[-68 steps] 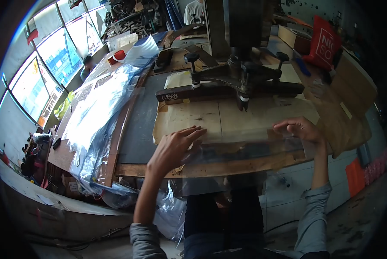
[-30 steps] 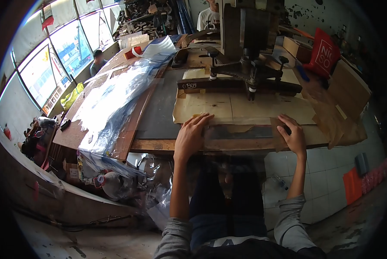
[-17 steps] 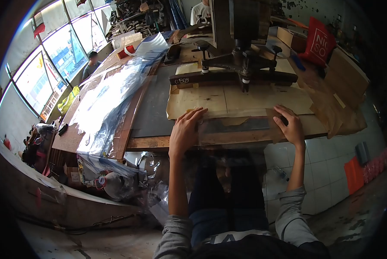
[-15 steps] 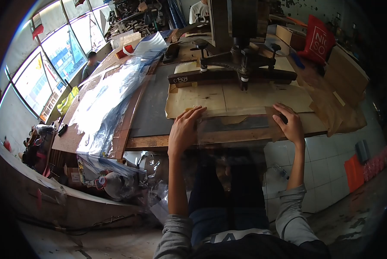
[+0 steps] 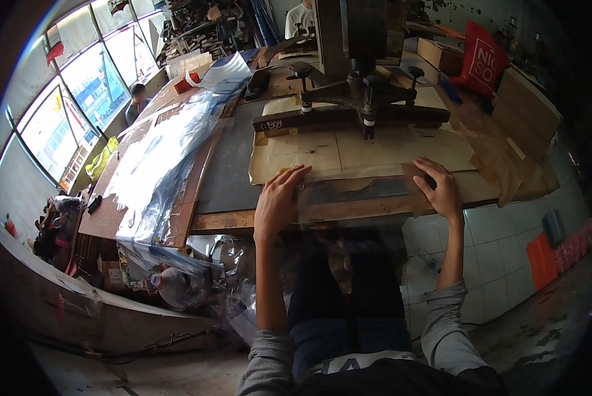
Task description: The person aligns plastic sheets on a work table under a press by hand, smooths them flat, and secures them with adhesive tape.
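Observation:
A clear plastic sheet (image 5: 352,214) spans the gap between my hands at the front edge of the worktable, and its lower part hangs over the edge. My left hand (image 5: 279,201) grips its left side, fingers together and pointing at the press. On the right side, my right hand (image 5: 439,188) holds the sheet between thumb and curved fingers. Just beyond my fingertips lies a tan paper-like sheet (image 5: 388,153) with a torn front edge. Over it stands a press head (image 5: 359,92) with a long dark bar (image 5: 283,122) beneath.
Shiny plastic film (image 5: 157,155) covers the brown board at left. Brown paper (image 5: 517,175), a cardboard box (image 5: 439,56) and a red bag (image 5: 479,63) are at right. Another person (image 5: 136,104) is near the windows; a second person (image 5: 299,21) is behind the press.
The view has shifted very slightly, moving the table and press a little left in the picture. Both hands keep nearly the same hold on the plastic sheet.

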Demonstrator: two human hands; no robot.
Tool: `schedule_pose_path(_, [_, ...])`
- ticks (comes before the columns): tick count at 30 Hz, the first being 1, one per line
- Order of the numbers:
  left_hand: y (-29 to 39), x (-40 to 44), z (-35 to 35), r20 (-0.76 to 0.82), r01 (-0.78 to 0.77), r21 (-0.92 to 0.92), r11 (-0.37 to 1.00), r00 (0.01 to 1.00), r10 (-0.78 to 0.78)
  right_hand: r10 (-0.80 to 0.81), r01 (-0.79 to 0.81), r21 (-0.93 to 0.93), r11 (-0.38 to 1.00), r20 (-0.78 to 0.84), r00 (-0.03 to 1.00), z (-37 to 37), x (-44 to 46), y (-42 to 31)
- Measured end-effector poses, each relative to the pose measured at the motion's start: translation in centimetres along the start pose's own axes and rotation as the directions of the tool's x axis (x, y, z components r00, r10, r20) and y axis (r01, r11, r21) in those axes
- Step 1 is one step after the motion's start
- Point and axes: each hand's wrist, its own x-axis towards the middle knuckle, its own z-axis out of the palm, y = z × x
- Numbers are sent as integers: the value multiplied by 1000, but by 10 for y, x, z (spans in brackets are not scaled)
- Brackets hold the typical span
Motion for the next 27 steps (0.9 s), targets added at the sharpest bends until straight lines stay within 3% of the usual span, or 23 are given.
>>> schedule_pose_path(27, [-1,0,1,-37,-37,86,996,999,40,-5,5,-6,1000,-5,1000,0,0,1])
